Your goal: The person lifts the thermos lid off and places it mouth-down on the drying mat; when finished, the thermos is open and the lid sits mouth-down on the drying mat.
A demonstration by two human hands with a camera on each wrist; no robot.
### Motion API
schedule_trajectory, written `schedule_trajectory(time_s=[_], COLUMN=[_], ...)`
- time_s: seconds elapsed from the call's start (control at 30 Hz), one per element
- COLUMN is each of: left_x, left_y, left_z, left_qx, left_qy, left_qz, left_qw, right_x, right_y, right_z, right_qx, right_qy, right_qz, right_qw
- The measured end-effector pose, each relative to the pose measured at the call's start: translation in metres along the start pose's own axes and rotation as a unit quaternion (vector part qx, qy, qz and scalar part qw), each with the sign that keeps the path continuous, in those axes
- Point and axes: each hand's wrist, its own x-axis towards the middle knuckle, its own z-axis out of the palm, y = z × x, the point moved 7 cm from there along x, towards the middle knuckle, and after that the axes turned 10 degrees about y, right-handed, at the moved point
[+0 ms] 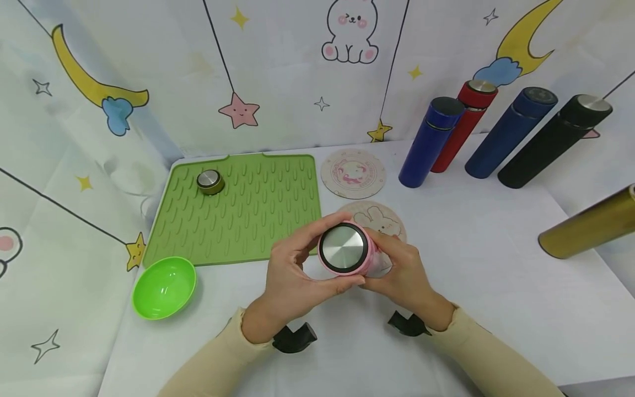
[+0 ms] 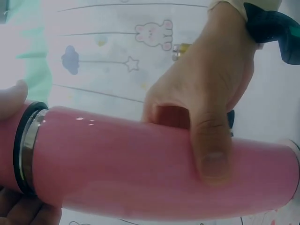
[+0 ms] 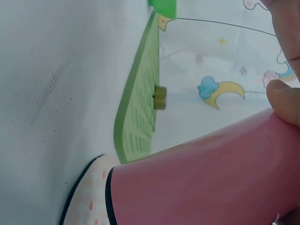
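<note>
A pink thermos bottle [image 1: 369,264] with a steel-topped pink cap [image 1: 343,248] stands nearly upright between both hands. My left hand [image 1: 292,267] grips the cap, thumb in front and fingers behind. Lower down, my right hand [image 1: 404,270] holds the bottle's body, its thumb [image 2: 213,159] lying across the pink side in the left wrist view. The bottle's base is close over the rabbit coaster [image 1: 379,218], which is partly hidden. A black band and a metal ring show at the joint under the cap.
A green drying mat [image 1: 248,220] bears a loose gold cap [image 1: 210,182]. A green bowl [image 1: 165,288] stands front left. Behind lies another round coaster [image 1: 353,173]. Blue [image 1: 430,143], red [image 1: 463,127], navy [image 1: 511,132] and black [image 1: 555,140] bottles stand at the right, with a gold bottle [image 1: 590,223].
</note>
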Motion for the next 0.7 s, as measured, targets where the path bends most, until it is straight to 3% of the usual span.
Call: schedule_trajectory(time_s=[0.47,0.6,0.7], left_x=[0.009,0.011,0.013], left_y=[0.012,0.007,-0.005], left_z=[-0.016,-0.022,-0.029], left_qx=[-0.039,-0.032,-0.011], left_qy=[0.018,0.024,0.030], left_qz=[0.029,0.028,0.009], left_qw=[0.9987,0.9988,0.9995], right_x=[-0.004,-0.006,-0.008], right_y=[0.003,0.005,0.008], right_z=[0.003,0.001,-0.003], right_qx=[0.013,0.022,0.020], right_qy=[-0.053,-0.063,-0.061], right_qz=[0.032,0.036,0.043], right_qw=[0.9980,0.9971,0.9970])
